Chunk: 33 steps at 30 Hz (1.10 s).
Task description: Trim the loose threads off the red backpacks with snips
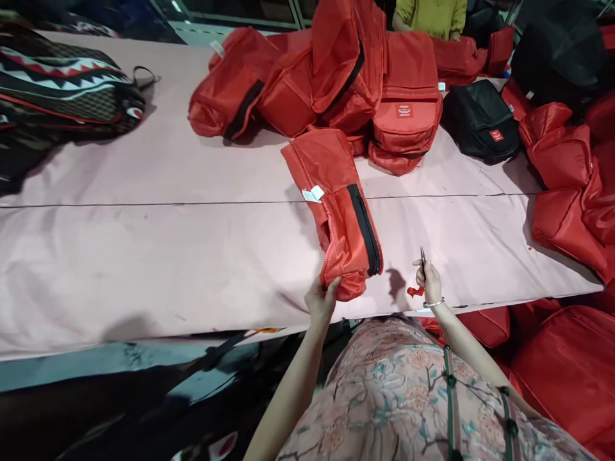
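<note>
A red fabric bag (343, 224), with raw seams showing and a black zipper down its right side, lies lengthwise on the pink-covered table. My left hand (321, 299) is closed on its near end, thumb on top. White labels (313, 194) stick out at the bag's left edge. To the right of the bag, my right hand (429, 280) grips small pointed snips (423, 255), tips facing away from me. Just below those fingers is a red scrap (415, 291); whether it is held or hanging, I cannot tell.
Red bags (346, 70) are heaped across the far side, beside a black bag (480, 121). More red bags (567, 218) crowd the right end. A patterned backpack (62, 96) lies at far left. A person in a yellow top (430, 16) is opposite. Red bags (567, 365) also lie below the table edge.
</note>
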Motion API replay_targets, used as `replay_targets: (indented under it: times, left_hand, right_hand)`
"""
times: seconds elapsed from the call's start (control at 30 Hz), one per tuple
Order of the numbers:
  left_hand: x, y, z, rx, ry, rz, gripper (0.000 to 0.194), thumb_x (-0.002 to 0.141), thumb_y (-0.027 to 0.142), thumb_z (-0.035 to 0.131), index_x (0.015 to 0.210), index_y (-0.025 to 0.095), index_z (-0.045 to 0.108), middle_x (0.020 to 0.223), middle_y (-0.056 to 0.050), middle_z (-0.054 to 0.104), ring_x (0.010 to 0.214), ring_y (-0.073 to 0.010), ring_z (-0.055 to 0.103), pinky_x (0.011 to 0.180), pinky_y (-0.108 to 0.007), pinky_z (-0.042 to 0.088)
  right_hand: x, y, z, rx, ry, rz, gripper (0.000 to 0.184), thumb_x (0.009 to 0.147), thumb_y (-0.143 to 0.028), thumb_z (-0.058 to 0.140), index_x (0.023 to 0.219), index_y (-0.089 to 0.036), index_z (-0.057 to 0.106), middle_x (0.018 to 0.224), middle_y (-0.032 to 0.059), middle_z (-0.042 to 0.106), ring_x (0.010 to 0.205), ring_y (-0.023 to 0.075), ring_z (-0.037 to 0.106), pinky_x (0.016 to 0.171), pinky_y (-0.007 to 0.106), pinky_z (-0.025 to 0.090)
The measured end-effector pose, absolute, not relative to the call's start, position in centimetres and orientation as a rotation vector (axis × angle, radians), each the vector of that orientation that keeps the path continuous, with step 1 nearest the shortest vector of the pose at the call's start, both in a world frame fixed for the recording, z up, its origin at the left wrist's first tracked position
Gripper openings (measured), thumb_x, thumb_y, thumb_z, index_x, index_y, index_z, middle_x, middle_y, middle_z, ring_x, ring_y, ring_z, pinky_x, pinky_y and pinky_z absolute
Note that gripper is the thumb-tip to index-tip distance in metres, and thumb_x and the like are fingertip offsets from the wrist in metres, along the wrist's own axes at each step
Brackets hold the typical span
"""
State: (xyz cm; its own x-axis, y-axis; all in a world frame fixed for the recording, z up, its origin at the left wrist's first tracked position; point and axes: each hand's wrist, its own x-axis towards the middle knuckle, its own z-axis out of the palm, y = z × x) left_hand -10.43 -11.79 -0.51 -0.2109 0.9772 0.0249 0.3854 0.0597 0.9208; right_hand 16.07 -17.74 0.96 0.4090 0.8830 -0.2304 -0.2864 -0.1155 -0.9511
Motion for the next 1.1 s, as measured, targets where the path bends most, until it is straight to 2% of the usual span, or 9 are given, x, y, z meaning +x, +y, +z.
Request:
replay_targets:
  times: [0.2, 0.33, 0.47, 0.53, 0.6, 0.67, 0.77, 0.93, 1.1]
  left_hand:
    - [-11.5, -12.8, -1.0, 1.334, 1.705, 1.155, 0.038, 0.069, 0.050, 0.061, 0.085, 0.015, 0.061, 0.068, 0.001, 0.059, 0.063, -0.0135, 0.053, 0.060, -0.025, 0.044]
    - [-12.8, -13.1, -0.5, 1.375, 1.854, 1.145, 0.043, 0.072, 0.048, 0.059, 0.099, 0.015, 0.061, 0.071, 0.001, 0.060, 0.063, -0.0126, 0.052, 0.061, -0.025, 0.045]
    - [-13.5, -13.5, 1.6, 1.607, 1.913, 1.360, 0.049, 0.074, 0.041, 0.061, 0.115, 0.016, 0.052, 0.104, -0.008, 0.059, 0.091, -0.0183, 0.056, 0.078, -0.031, 0.047]
    - [-12.9, -13.5, 3.3, 1.749, 1.889, 1.504, 0.047, 0.074, 0.036, 0.063, 0.115, 0.016, 0.051, 0.113, -0.012, 0.054, 0.101, -0.0207, 0.053, 0.083, -0.033, 0.046]
    - [-11.6, -13.3, 4.9, 1.845, 1.784, 1.506, 0.037, 0.077, 0.034, 0.061, 0.108, 0.017, 0.053, 0.104, -0.010, 0.058, 0.094, -0.0190, 0.056, 0.080, -0.033, 0.047]
    - [-9.7, -12.7, 6.0, 1.945, 1.648, 1.371, 0.030, 0.078, 0.037, 0.060, 0.102, 0.018, 0.055, 0.092, -0.006, 0.061, 0.083, -0.0171, 0.058, 0.076, -0.032, 0.048]
    - [-7.1, -11.8, 6.8, 2.129, 1.600, 1.125, 0.033, 0.077, 0.042, 0.062, 0.098, 0.018, 0.058, 0.090, -0.007, 0.064, 0.084, -0.0200, 0.058, 0.078, -0.034, 0.046]
    - [-4.8, -11.2, 7.2, 2.323, 1.706, 0.863, 0.035, 0.076, 0.048, 0.060, 0.091, 0.016, 0.064, 0.089, -0.010, 0.065, 0.087, -0.0244, 0.056, 0.078, -0.035, 0.042]
    - [-4.1, -11.6, 7.5, 2.343, 1.740, 0.731, 0.025, 0.083, 0.035, 0.052, 0.084, 0.016, 0.068, 0.079, -0.010, 0.066, 0.078, -0.0228, 0.058, 0.073, -0.034, 0.042]
  right_hand:
    - [12.1, -13.9, 3.7, -1.438, -0.924, 0.992, 0.038, 0.065, -0.046, 0.069, 0.088, -0.017, 0.061, 0.052, -0.0089, 0.031, 0.049, 0.0071, 0.028, 0.047, 0.021, 0.025]
    - [9.3, -12.2, 4.6, -1.418, -1.002, 1.025, 0.038, 0.061, -0.043, 0.072, 0.085, -0.016, 0.061, 0.050, -0.0102, 0.026, 0.048, 0.0068, 0.023, 0.046, 0.022, 0.021]
    - [7.2, -11.4, 4.5, -1.342, -1.071, 1.129, 0.036, 0.060, -0.043, 0.073, 0.081, -0.016, 0.061, 0.051, -0.0095, 0.029, 0.048, 0.0063, 0.023, 0.047, 0.022, 0.022]
    - [6.7, -11.4, 4.2, -1.301, -1.072, 1.184, 0.034, 0.062, -0.043, 0.072, 0.082, -0.017, 0.062, 0.050, -0.0094, 0.027, 0.047, 0.0064, 0.023, 0.046, 0.021, 0.022]
    - [6.6, -11.6, 3.9, -1.269, -1.048, 1.237, 0.033, 0.064, -0.043, 0.070, 0.083, -0.018, 0.063, 0.049, -0.0093, 0.027, 0.047, 0.0065, 0.024, 0.046, 0.021, 0.023]
    - [6.8, -11.9, 3.7, -1.248, -0.998, 1.267, 0.033, 0.063, -0.044, 0.069, 0.083, -0.018, 0.064, 0.050, -0.0077, 0.035, 0.048, 0.0069, 0.028, 0.046, 0.020, 0.026]
    - [7.5, -12.5, 3.7, -1.235, -0.890, 1.311, 0.036, 0.064, -0.047, 0.067, 0.085, -0.017, 0.063, 0.058, -0.0043, 0.047, 0.048, 0.0063, 0.033, 0.044, 0.019, 0.027]
    - [8.5, -13.1, 3.6, -1.186, -0.707, 1.447, 0.039, 0.069, -0.051, 0.062, 0.087, -0.016, 0.060, 0.051, -0.0088, 0.036, 0.040, 0.0033, 0.025, 0.038, 0.018, 0.019]
    - [9.1, -13.3, 3.4, -1.224, -0.764, 1.349, 0.040, 0.073, -0.054, 0.059, 0.087, -0.016, 0.061, 0.053, -0.0075, 0.035, 0.044, 0.0051, 0.030, 0.041, 0.019, 0.025]
